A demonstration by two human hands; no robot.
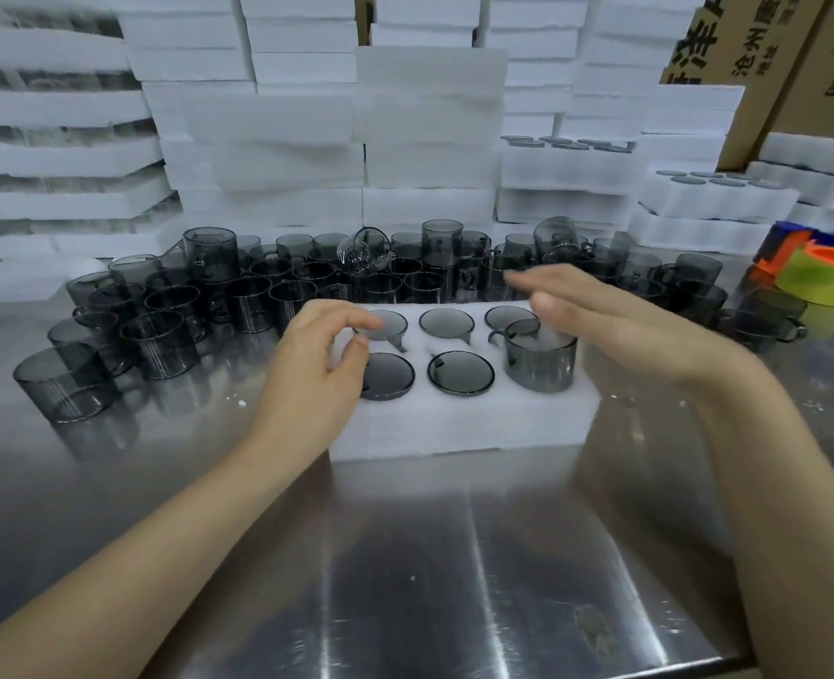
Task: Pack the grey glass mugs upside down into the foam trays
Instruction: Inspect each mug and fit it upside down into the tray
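Note:
A white foam tray (459,428) lies on the steel table before me, with two rows of three holes. Several grey glass mugs sit upside down and sunk flush in it, such as the front middle one (461,373). The front right mug (540,360) stands upside down, only partly sunk, its body sticking up. My right hand (596,313) hovers flat just above and behind that mug, fingers straight. My left hand (314,365) hangs over the tray's left end with loosely curled fingers, holding nothing.
Many loose grey mugs (268,281) crowd the table behind and left of the tray. Stacks of white foam trays (429,120) form a wall at the back. Tape rolls (826,276) lie at the right, cardboard boxes (768,46) behind them.

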